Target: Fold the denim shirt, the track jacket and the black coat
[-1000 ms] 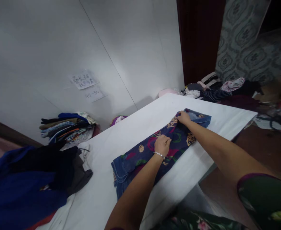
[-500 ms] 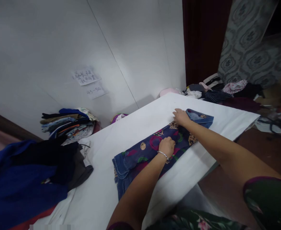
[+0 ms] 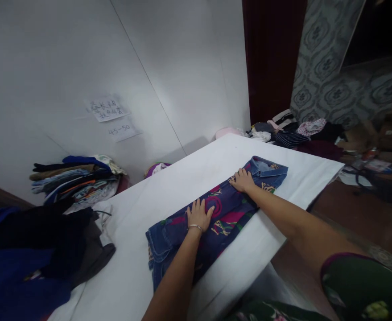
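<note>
A denim garment [image 3: 229, 218] with a dark purple printed body lies folded into a long strip on the white table [image 3: 125, 240]. Its denim collar [image 3: 266, 168] points to the far right, and a folded denim edge is at the near left. My left hand [image 3: 200, 216], with a bracelet at the wrist, lies flat on the middle of the print, fingers spread. Near the collar my right hand [image 3: 243, 180] rests on the cloth, its fingers stretched out. Part of the garment's near side is hidden behind my left forearm.
Blue and black clothes [image 3: 31, 263] are heaped at the table's left. Behind them stands a stack of folded clothes [image 3: 75, 178] by the white wall, where paper notes [image 3: 110, 109] hang. More clothes [image 3: 292, 133] lie past the far end; boxes [image 3: 391, 133] are at right.
My left hand has slid toward the near left along the garment and its fingers have spread flat. My right hand has moved slightly off the collar side, and the collar now lies flatter.
</note>
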